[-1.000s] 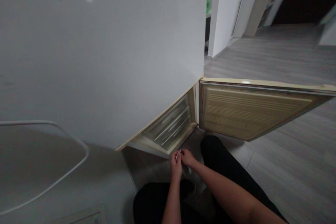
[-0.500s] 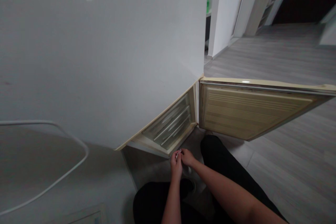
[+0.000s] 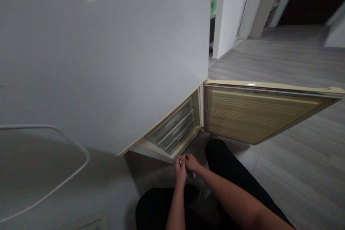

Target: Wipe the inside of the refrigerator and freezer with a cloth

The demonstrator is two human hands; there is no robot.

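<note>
My left hand (image 3: 179, 165) and my right hand (image 3: 191, 162) meet low in front of me, fingers closed together. Between the fingertips shows a small whitish thing (image 3: 181, 159), too small to name; both hands seem to grip it. Just beyond them is an open freezer compartment (image 3: 174, 124) with clear ribbed drawer fronts, low in a large white fridge (image 3: 129, 50). Its yellowed lower door (image 3: 258, 113) swings out to the right. A blurred pale bit (image 3: 193, 175) shows beneath my right wrist; I cannot make out what it is.
My bent knees in black trousers (image 3: 229, 161) flank the hands. A white cable (image 3: 81, 147) loops at the left. Grey wood-look floor (image 3: 296, 57) stretches right toward a shelf unit (image 3: 265, 7) and a dark door (image 3: 304, 3).
The view has shifted very slightly. My hands stay together in nearly the same place, with only small finger movement; the fridge door stays open.
</note>
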